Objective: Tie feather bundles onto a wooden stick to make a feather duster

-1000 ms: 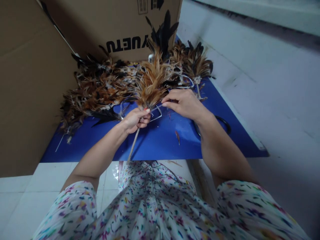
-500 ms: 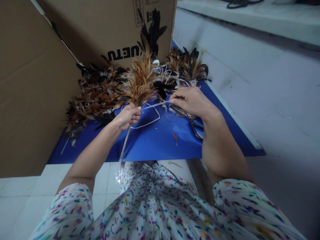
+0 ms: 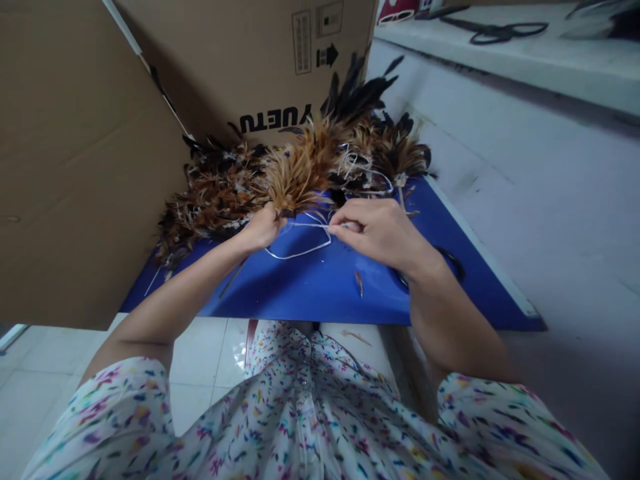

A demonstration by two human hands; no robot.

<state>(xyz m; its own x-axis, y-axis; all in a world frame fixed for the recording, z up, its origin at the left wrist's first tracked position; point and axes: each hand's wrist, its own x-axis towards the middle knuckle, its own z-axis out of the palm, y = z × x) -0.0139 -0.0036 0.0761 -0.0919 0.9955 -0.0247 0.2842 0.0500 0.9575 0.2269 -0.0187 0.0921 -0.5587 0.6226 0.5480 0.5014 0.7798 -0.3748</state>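
A: What does the left hand (image 3: 264, 225) have?
B: A feather bundle (image 3: 300, 177). The fingers are curled around its base, and the stick (image 3: 233, 280) shows below them, slanting toward the near edge of the worktop (image 3: 300, 297).
A: So where is the bundle?
B: Held up over the worktop, in front of the heap (image 3: 213, 197) of brown feathers, its dark tips leaning right.
A: And the right hand (image 3: 383, 230)?
B: Thumb and forefinger are pinching the string (image 3: 307, 225), which runs nearly level between both hands. A slack loop curves below; I can't tell whether it touches the worktop.
A: What's near that hand?
B: A loose feather (image 3: 359, 283) lies on the worktop, on the near side. A black ring (image 3: 455, 261) peeks out by the forearm, mostly hidden.
A: Farther off?
B: The box (image 3: 225, 60) stands behind the heap. Scissors (image 3: 480, 28) lie on the shelf (image 3: 500, 61), upper right.
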